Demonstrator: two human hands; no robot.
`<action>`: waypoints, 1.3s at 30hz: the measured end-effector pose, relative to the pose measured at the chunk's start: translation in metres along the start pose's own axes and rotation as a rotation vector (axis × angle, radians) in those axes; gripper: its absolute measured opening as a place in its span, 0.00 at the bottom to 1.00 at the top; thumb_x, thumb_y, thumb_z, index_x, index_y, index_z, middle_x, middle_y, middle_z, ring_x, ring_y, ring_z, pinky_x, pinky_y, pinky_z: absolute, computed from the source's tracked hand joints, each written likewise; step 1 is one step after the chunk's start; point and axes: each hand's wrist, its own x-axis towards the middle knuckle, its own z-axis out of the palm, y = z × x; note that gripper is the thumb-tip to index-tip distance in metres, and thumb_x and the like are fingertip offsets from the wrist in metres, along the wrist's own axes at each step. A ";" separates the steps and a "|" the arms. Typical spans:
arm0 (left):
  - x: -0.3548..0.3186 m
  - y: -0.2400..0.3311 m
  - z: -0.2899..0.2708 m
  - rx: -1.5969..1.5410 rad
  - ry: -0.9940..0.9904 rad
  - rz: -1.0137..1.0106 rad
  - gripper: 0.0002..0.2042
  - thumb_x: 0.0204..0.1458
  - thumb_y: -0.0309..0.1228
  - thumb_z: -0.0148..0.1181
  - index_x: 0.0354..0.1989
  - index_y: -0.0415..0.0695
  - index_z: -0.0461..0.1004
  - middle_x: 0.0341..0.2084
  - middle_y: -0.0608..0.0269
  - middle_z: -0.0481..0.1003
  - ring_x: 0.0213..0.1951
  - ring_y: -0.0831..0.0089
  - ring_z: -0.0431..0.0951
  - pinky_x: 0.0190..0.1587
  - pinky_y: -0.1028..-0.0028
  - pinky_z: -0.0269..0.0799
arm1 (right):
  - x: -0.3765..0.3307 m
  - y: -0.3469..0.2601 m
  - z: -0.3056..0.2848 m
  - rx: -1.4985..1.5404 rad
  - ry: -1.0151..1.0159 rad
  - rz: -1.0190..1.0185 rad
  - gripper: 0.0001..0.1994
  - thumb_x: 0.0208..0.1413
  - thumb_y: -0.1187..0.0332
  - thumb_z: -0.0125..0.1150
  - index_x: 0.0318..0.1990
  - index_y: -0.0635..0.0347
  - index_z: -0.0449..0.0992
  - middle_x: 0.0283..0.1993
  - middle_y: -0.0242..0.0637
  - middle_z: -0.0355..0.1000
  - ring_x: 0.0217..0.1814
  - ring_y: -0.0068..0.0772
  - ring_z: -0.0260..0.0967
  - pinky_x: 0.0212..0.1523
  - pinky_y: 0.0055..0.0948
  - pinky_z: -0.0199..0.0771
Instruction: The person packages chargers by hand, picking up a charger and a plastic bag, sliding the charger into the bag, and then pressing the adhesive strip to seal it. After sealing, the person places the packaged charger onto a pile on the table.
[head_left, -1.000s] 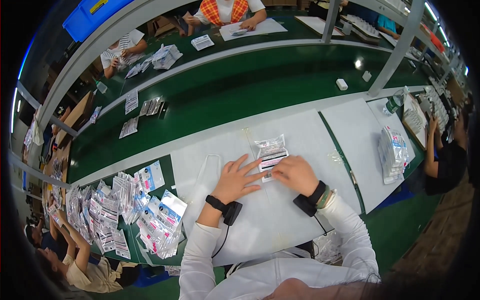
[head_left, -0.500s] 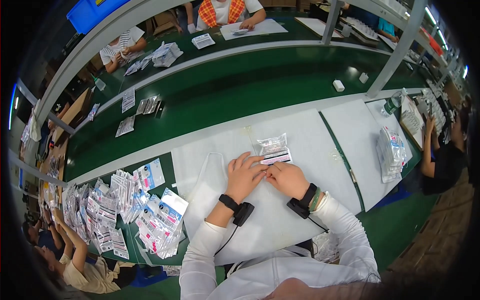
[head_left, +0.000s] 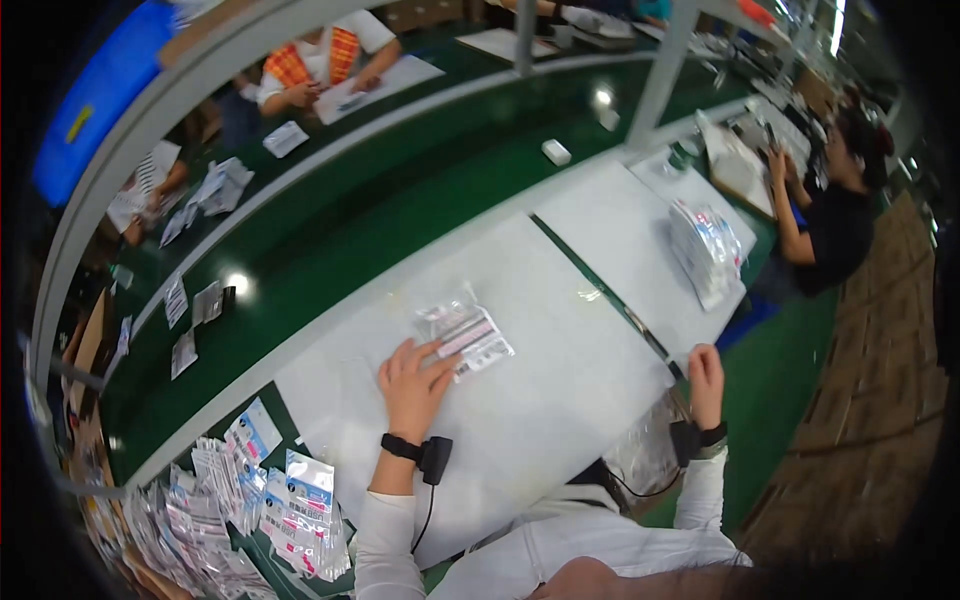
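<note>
Lying under left hand (head_left: 412, 385) fingertips: clear packet (head_left: 465, 335).

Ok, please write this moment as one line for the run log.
left hand: flat on clear packet | right hand: at the white mat right edge, empty | packets pile: lower left

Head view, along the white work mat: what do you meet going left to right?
Pile of small packets → left hand → clear packets under its fingertips → right hand at the mat's edge → stack of clear bags.
</note>
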 end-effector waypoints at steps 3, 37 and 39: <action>0.003 -0.004 -0.002 0.027 -0.038 -0.014 0.16 0.49 0.35 0.62 0.49 0.59 0.77 0.53 0.72 0.71 0.62 0.61 0.61 0.62 0.57 0.50 | -0.024 0.037 -0.035 -0.310 0.210 -0.027 0.05 0.58 0.70 0.57 0.35 0.62 0.70 0.27 0.32 0.66 0.29 0.23 0.63 0.31 0.23 0.65; 0.000 -0.003 -0.016 -0.060 -0.115 -0.030 0.19 0.50 0.32 0.58 0.54 0.57 0.73 0.55 0.75 0.69 0.63 0.63 0.60 0.63 0.59 0.49 | 0.090 -0.079 0.238 -0.312 -1.096 -0.879 0.28 0.42 0.82 0.52 0.53 0.49 0.74 0.53 0.35 0.70 0.61 0.39 0.61 0.61 0.37 0.56; 0.002 0.001 -0.018 -0.077 -0.094 -0.052 0.20 0.49 0.33 0.59 0.53 0.58 0.73 0.55 0.75 0.69 0.62 0.63 0.61 0.62 0.59 0.50 | 0.089 -0.081 0.233 -0.257 -1.093 -0.857 0.24 0.46 0.75 0.60 0.54 0.47 0.74 0.51 0.32 0.71 0.62 0.36 0.60 0.61 0.39 0.55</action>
